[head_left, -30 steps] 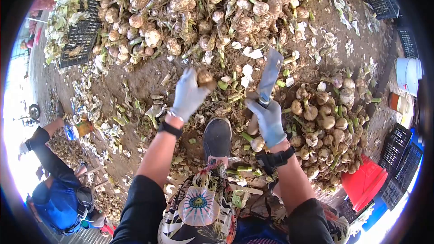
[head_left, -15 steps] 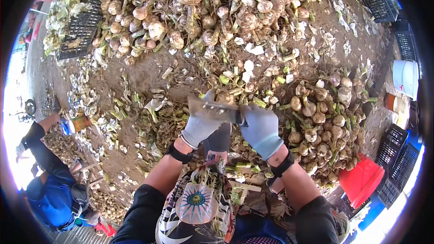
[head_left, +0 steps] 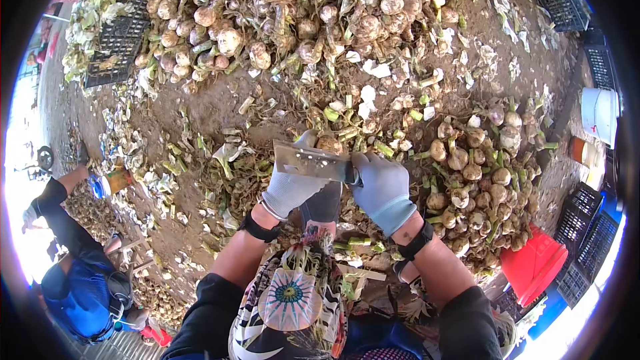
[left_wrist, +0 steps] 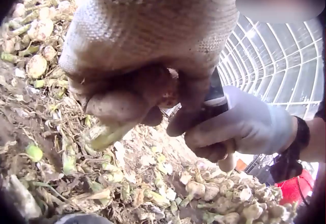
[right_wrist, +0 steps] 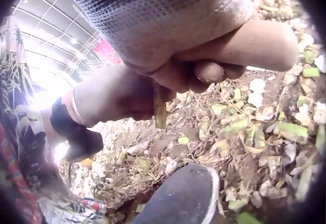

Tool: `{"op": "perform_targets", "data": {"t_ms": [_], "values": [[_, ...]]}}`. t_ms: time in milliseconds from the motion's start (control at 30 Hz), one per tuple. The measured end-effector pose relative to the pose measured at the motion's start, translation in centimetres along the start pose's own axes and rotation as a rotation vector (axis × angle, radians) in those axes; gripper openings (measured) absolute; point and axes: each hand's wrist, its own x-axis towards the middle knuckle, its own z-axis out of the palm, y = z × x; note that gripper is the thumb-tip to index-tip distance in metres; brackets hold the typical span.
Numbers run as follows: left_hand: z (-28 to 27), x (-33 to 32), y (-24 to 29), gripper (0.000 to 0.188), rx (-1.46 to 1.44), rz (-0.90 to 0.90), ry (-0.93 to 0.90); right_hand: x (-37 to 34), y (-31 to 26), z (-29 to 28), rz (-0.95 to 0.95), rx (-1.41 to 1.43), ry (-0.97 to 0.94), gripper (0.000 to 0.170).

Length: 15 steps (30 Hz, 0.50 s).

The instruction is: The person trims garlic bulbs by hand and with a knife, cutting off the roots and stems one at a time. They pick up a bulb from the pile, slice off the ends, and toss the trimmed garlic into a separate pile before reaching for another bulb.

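In the head view a broad cleaver blade (head_left: pixel 312 163) lies across in front of the left hand (head_left: pixel 291 190). The right hand (head_left: pixel 382 190), gloved in grey, grips the cleaver's handle; its wooden end (right_wrist: pixel 270 45) juts out of the fist in the right wrist view. Curled fingers of the left glove hold a garlic bulb, largely hidden behind blade and fingers, with its green stem (left_wrist: pixel 104 136) hanging below in the left wrist view. Both hands are close together above the shoe.
A large garlic heap (head_left: pixel 287 20) spans the top, a smaller garlic pile (head_left: pixel 477 180) sits at the right. Red bucket (head_left: pixel 533 265), white bucket (head_left: pixel 599 115) and black crates (head_left: pixel 577 217) stand further right. Another person (head_left: pixel 83 293) is at the lower left. Trimmings cover the ground.
Over the last second both hands came together, and the cleaver swung from upright on the right to lying across the left hand. Since half a second ago they have barely moved.
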Motion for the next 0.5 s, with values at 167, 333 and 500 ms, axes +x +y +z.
{"op": "perform_targets", "data": {"t_ms": [167,333,500], "values": [[-0.8,1.1,0.6,0.047,-0.253,-0.338,-0.31,0.6,2.0,1.6,0.127,-0.027,-0.125,0.023],[-4.7,2.6,2.9,0.051,-0.799,-0.728,-0.188,-1.1,7.5,3.9,0.517,0.097,-0.17,0.026],[-1.8,1.6,2.0,0.022,-0.464,-0.227,-0.22,-0.9,5.3,3.9,0.294,0.616,-0.03,0.033]]}}
